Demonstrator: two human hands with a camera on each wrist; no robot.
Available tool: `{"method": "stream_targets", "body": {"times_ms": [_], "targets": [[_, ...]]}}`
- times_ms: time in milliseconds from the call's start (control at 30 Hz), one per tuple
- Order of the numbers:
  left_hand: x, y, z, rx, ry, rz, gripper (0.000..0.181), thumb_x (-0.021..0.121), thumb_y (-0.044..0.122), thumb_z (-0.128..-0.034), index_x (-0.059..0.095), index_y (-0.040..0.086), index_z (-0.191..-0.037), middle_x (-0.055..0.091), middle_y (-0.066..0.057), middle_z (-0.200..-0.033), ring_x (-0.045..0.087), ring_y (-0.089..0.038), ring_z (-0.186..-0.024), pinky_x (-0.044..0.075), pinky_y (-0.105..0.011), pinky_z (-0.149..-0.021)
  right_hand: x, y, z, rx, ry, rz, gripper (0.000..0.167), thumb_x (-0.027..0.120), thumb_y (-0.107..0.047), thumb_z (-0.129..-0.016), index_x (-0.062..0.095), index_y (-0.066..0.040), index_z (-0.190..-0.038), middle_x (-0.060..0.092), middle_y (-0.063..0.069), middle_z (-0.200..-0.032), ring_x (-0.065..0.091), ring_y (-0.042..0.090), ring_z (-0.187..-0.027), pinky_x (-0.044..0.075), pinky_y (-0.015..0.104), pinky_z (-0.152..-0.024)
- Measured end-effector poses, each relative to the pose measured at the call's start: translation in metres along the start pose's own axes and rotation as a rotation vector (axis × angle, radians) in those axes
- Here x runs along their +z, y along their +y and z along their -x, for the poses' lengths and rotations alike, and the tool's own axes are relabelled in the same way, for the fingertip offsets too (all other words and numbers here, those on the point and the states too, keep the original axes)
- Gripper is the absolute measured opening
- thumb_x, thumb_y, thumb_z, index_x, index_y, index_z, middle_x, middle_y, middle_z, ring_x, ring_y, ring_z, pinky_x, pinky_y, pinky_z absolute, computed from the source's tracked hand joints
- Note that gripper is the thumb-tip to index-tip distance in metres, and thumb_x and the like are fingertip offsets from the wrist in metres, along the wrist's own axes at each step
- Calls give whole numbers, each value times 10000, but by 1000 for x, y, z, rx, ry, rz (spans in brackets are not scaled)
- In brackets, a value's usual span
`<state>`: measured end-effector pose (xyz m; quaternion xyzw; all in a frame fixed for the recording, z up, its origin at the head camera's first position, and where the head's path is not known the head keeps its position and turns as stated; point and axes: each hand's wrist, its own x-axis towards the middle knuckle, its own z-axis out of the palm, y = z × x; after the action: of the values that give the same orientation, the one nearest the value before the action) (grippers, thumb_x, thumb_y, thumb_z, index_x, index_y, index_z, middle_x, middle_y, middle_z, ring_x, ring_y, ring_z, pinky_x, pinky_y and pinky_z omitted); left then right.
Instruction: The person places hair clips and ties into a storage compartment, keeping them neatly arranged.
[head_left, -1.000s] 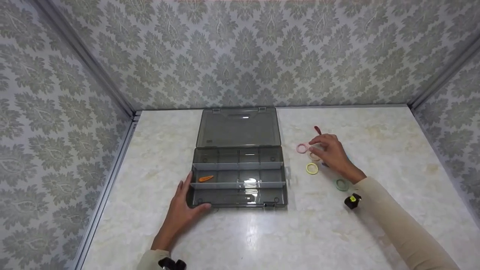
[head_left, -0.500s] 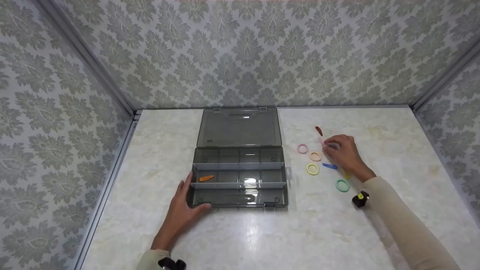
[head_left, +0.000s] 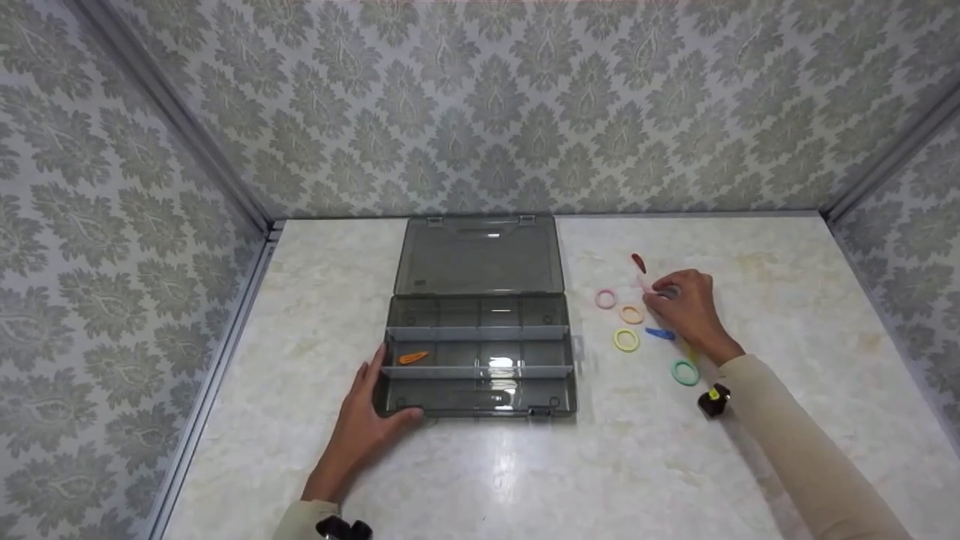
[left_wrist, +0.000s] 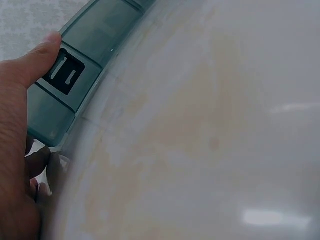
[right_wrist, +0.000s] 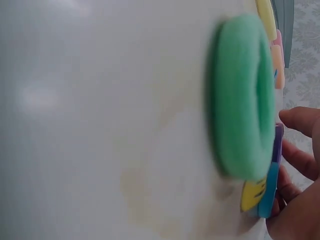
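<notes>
Patterned walls (head_left: 495,112), marbled table (head_left: 600,465) beneath open box (head_left: 454,352)

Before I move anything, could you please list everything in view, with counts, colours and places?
Organiser box: 1, translucent grey, table centre, open
Lid: 1, translucent grey, folded back behind the box
Dividers: 2, pale, across the box
Orange clip: 1, orange, middle row, left end
Rings: 4, pink ring, peach ring, yellow ring, green ring, right of box
Loose clips: 3, dark red clip, blue clip, yellow clip, right of box
Other pieces: count unclear, pale pink piece at right fingertips; purple piece, perhaps the blue clip; light-blue piece
Table: 1, marbled white, beneath
Walls: 3, patterned grey-green, around table
Left hand: 1, box's near-left corner
Right hand: 1, above loose pieces
Sleeves: 2, beige, forearms
Wrist cameras: 2, black, wrists
</notes>
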<state>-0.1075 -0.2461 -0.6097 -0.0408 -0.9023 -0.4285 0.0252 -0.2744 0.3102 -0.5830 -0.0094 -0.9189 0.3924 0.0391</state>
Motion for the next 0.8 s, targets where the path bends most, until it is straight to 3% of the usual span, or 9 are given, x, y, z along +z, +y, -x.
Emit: {"method": "stream_targets", "body": {"times_ms": [200,433,633,800], "targets": [[0,-1,-1,7,1,-3,1164,940,449,-887,235,193,-1777,288,-242,-1778,205,-570,-1630,297,-774,-1236,6,-5,-1,15,41,43,278,774,-176,-1016,755,77,-1132,567,275,-1303,392,468,-1355,335,620,-1161],[0,1,-2,-19,1,-21,1171,937,467,-881,239,177,-1775,304,-253,-1770,209,-563,-1633,287,-769,-1245,4,-5,-6,-85,103,33,191,774,-68,-967,791,119,-1002,667,298,-1100,540,468,-1148,304,632,-1170],[0,4,-2,-44,-11,-28,1183,939,480,-877,235,163,-1774,287,-242,-1781,197,-556,-1639,274,-762,-1255,1,-8,-4,-31,104,8,202,764,-91,-989,791,92,-1072,671,269,-1166,495,446,-1236,368,598,-1108],[0,3,-3,-47,-14,-29,1187,937,491,-878,228,176,-1777,279,-246,-1782,195,-564,-1637,270,-767,-1254,1,-15,0,-27,85,8,211,770,-115,-1001,783,75,-1093,651,260,-1224,463,450,-1294,374,612,-1131]]}}
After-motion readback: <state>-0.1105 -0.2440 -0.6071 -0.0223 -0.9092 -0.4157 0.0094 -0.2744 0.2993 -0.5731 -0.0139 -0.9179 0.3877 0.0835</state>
